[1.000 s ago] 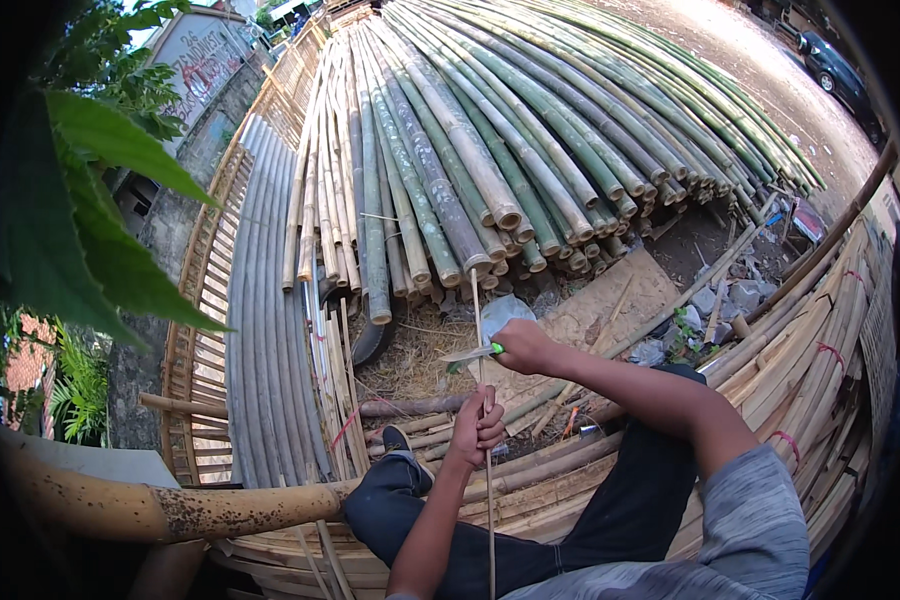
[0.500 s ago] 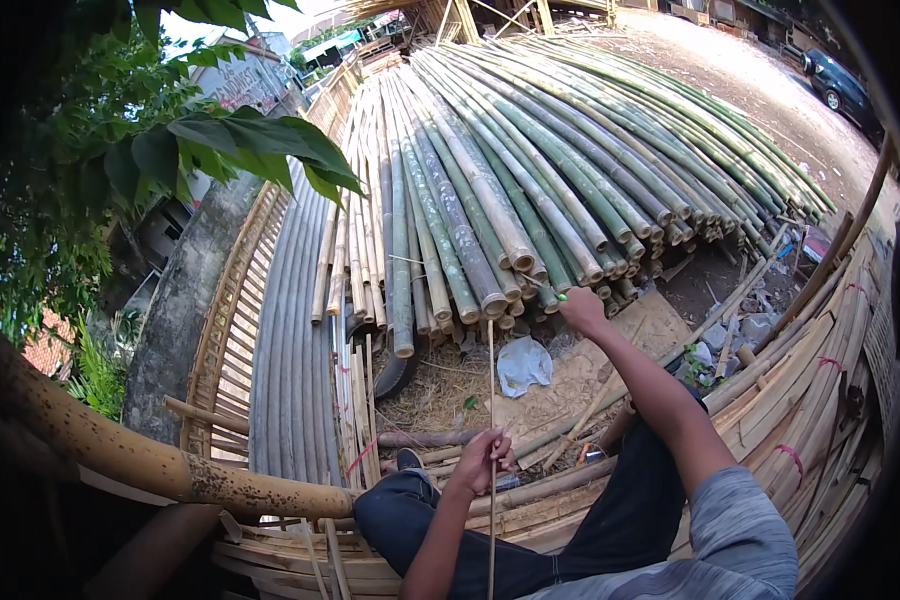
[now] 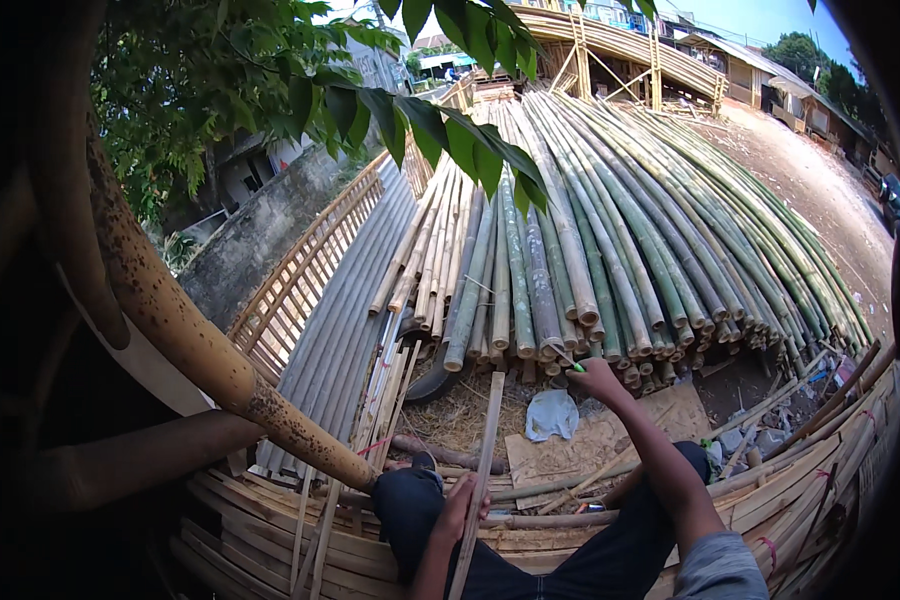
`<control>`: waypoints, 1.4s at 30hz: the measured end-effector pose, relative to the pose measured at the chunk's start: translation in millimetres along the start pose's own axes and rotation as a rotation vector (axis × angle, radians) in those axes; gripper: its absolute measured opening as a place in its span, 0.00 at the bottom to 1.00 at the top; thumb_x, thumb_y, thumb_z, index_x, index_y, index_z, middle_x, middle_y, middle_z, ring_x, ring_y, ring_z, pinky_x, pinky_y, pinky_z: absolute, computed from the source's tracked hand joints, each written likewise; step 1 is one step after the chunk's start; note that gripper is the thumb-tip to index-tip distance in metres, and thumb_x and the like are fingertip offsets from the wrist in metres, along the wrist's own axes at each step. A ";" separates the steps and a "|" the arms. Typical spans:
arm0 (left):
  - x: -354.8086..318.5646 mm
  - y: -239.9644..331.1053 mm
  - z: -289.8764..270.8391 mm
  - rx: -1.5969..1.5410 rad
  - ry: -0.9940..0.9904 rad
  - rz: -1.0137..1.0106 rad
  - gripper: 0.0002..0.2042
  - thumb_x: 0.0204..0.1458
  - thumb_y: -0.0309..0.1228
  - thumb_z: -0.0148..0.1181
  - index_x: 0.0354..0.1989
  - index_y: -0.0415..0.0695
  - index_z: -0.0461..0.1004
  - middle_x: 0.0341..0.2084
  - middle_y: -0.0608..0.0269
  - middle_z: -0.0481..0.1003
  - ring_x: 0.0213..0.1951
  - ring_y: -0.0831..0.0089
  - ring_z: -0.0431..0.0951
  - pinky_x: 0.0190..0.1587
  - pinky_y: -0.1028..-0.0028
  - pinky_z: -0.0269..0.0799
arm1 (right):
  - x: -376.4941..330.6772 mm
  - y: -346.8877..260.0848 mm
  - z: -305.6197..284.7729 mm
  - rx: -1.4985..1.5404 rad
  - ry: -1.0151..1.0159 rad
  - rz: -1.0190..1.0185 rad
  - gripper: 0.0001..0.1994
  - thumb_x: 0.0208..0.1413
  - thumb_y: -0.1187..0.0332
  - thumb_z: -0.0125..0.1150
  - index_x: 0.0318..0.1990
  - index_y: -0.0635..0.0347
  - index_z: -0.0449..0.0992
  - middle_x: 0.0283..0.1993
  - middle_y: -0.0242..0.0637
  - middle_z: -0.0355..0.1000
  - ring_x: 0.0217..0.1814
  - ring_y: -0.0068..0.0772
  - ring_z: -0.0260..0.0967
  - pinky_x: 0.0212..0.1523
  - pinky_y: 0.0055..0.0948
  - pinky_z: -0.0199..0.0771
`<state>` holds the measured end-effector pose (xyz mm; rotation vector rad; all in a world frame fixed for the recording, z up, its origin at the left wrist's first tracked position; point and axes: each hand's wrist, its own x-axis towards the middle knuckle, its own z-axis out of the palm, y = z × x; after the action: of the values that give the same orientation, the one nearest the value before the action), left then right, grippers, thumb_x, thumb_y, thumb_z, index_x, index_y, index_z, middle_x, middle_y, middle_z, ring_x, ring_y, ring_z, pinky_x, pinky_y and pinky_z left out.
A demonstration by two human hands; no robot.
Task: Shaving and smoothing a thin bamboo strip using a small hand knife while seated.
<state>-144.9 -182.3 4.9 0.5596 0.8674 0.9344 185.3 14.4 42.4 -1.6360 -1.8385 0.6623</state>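
Observation:
My left hand (image 3: 458, 508) is closed around a long, flat bamboo strip (image 3: 482, 450) above my left thigh. The strip stands steeply, its broad face showing and its upper end leaning slightly right. My arm reaches forward on the right, where my right hand (image 3: 600, 382) grips a knife (image 3: 577, 368) with a bright green handle. Its thin blade points up and left, before the cut ends of the stacked bamboo poles (image 3: 610, 270). The blade is apart from the strip. Whether it touches a pole, I cannot tell.
A thick spotted bamboo pole (image 3: 180, 330) slants in at left, by my left knee. Split bamboo strips (image 3: 270, 535) lie around my legs. Ahead are a white plastic bag (image 3: 552, 414), a brown board (image 3: 530, 462) and a tyre (image 3: 432, 386). Grey corrugated sheets (image 3: 340, 330) run alongside the stack.
The view has shifted, so the pole stack sits lower and farther right. The strip in my left hand has turned from its narrow edge to its broad face. My right hand keeps the knife.

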 end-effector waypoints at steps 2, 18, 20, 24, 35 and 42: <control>-3.5 11.5 18.3 0.178 -0.016 0.046 0.16 0.61 0.43 0.45 0.45 0.42 0.62 0.23 0.63 0.68 0.18 0.76 0.67 0.22 0.78 0.68 | -3.7 -13.7 1.3 0.162 0.023 0.032 0.18 0.51 0.58 0.60 0.25 0.70 0.72 0.17 0.44 0.66 0.19 0.31 0.62 0.24 0.37 0.61; -60.2 322.4 123.9 0.450 0.306 1.386 0.08 0.59 0.32 0.47 0.42 0.41 0.65 0.44 0.56 0.69 0.47 0.68 0.72 0.50 0.68 0.68 | -59.4 -369.2 -98.9 0.148 0.045 -0.521 0.15 0.59 0.64 0.51 0.28 0.70 0.70 0.17 0.54 0.66 0.23 0.57 0.67 0.26 0.45 0.64; -60.8 390.1 156.0 0.434 0.261 1.527 0.08 0.59 0.31 0.47 0.43 0.41 0.66 0.43 0.57 0.70 0.47 0.66 0.73 0.50 0.66 0.69 | -63.4 -381.2 -109.2 0.229 0.118 -0.502 0.15 0.59 0.64 0.52 0.27 0.70 0.70 0.17 0.54 0.66 0.22 0.57 0.67 0.25 0.44 0.64; -57.6 540.1 207.7 0.177 0.067 1.585 0.12 0.57 0.33 0.51 0.44 0.40 0.65 0.43 0.52 0.71 0.44 0.61 0.74 0.51 0.60 0.69 | -81.6 -401.7 -118.3 0.229 0.179 -0.565 0.14 0.59 0.65 0.52 0.27 0.70 0.69 0.16 0.53 0.65 0.20 0.57 0.65 0.23 0.44 0.62; 16.3 596.1 232.3 0.075 0.168 1.447 0.09 0.57 0.29 0.45 0.27 0.45 0.71 0.15 0.65 0.66 0.12 0.75 0.60 0.14 0.74 0.52 | -33.6 -465.2 -196.4 -0.087 0.600 -0.778 0.13 0.52 0.63 0.56 0.23 0.64 0.72 0.18 0.47 0.69 0.22 0.49 0.70 0.26 0.43 0.67; 82.6 519.5 157.4 0.489 0.804 1.812 0.11 0.59 0.28 0.47 0.29 0.34 0.70 0.24 0.51 0.74 0.25 0.61 0.72 0.31 0.65 0.66 | 77.0 -553.2 -188.4 -0.436 0.546 -0.979 0.20 0.54 0.52 0.56 0.27 0.64 0.74 0.26 0.48 0.74 0.31 0.49 0.73 0.33 0.43 0.71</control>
<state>-224.0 139.1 443.0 1.5209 1.2155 2.7443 -75.2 19.9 571.0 -0.7880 -2.0872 -0.5767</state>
